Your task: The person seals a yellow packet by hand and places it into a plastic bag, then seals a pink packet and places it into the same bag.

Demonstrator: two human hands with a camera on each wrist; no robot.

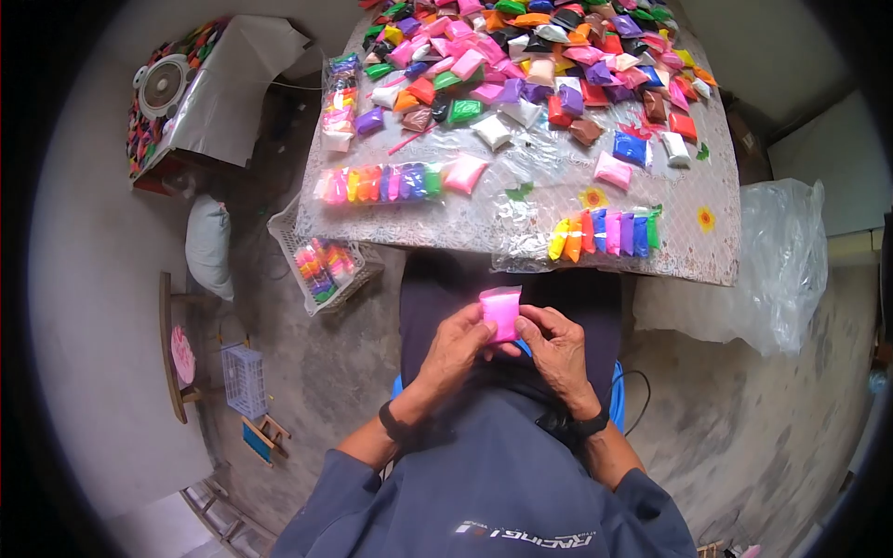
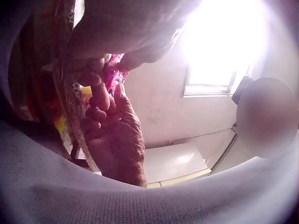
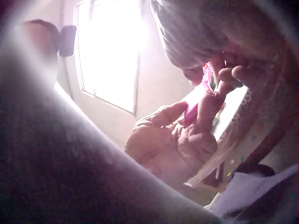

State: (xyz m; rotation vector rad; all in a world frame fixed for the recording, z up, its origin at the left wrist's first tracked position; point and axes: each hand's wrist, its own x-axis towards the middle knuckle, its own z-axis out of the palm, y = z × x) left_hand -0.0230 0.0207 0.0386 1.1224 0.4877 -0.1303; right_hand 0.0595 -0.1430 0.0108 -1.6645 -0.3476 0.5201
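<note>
A small, plump pink packet with a clear film edge is held upright over the lap in the head view. My left hand pinches its left side, thumb lying on the near face. On the other side, my right hand grips the lower right edge between thumb and fingers. Both wrist views show part of the pink packet between the fingers, with much of it hidden. Just beyond the hands, a clear bag with a row of coloured packets lies at the table's front edge.
The patterned table bears a large heap of coloured packets. Another filled clear bag lies at its left front. A white basket with more packets stands below left. Clear plastic sheeting hangs at the right.
</note>
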